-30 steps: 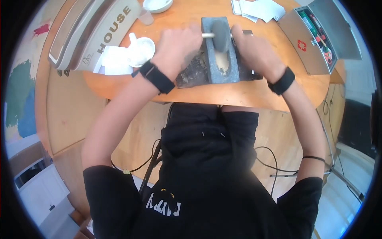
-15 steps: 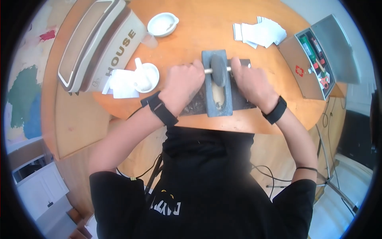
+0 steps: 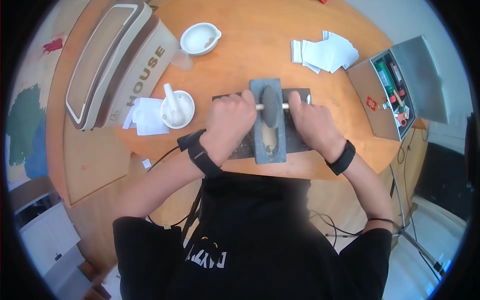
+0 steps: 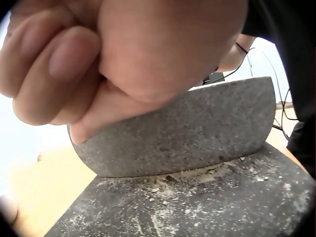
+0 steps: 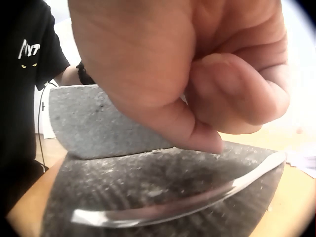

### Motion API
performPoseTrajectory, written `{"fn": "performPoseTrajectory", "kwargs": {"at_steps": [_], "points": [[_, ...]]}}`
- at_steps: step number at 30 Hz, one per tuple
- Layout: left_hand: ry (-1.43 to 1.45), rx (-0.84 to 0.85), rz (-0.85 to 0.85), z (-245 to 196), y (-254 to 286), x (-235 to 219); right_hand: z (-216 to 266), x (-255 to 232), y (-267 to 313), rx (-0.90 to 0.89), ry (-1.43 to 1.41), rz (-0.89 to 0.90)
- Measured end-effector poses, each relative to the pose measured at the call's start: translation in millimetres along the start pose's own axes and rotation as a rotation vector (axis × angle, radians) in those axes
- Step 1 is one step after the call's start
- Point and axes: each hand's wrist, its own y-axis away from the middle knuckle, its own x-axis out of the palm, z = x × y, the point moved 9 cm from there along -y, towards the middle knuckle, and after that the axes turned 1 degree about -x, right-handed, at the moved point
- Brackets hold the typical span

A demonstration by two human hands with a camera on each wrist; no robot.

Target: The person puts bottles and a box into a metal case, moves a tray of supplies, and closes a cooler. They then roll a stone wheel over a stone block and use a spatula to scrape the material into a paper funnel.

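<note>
Grey stone forms both working parts: a disc-shaped wheel (image 3: 270,107) stands roughly upright in a long, boat-shaped trough (image 3: 281,145), towards its far end. Through the wheel runs a pale wooden axle (image 3: 260,107). Its left side is gripped by the left hand (image 3: 231,122) and its right side by the right hand (image 3: 318,128); both hands are closed, with fingers curled in, though the axle ends are hidden inside them.

The step in hand is judged to be grinding by rolling the wheel along the groove. For this, the axle is best held level and square to the trough, with equal weight put through both palms, so that the rim is seated in the groove and not tipped against a wall. Long, even strokes are advised, eased off before either end is struck. Pale powder (image 3: 270,144) is seen in the near part of the groove, and it should be reached by every pass.

Crumbs are scattered on the dark slab (image 3: 299,144) beneath; spilling could be worsened by hurried strokes. Knuckles should be carried clear of the trough's edges, and the shiny curved strip (image 5: 163,211), lying on the slab below the right hand, should be left unbumped.
</note>
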Motion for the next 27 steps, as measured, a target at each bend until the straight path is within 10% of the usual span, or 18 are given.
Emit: {"fn": "performPoseTrajectory", "kwargs": {"at_steps": [27], "points": [[0.155, 0.007, -0.055, -8, 10, -1, -1, 8, 12, 0.048, -0.038, 0.058]]}}
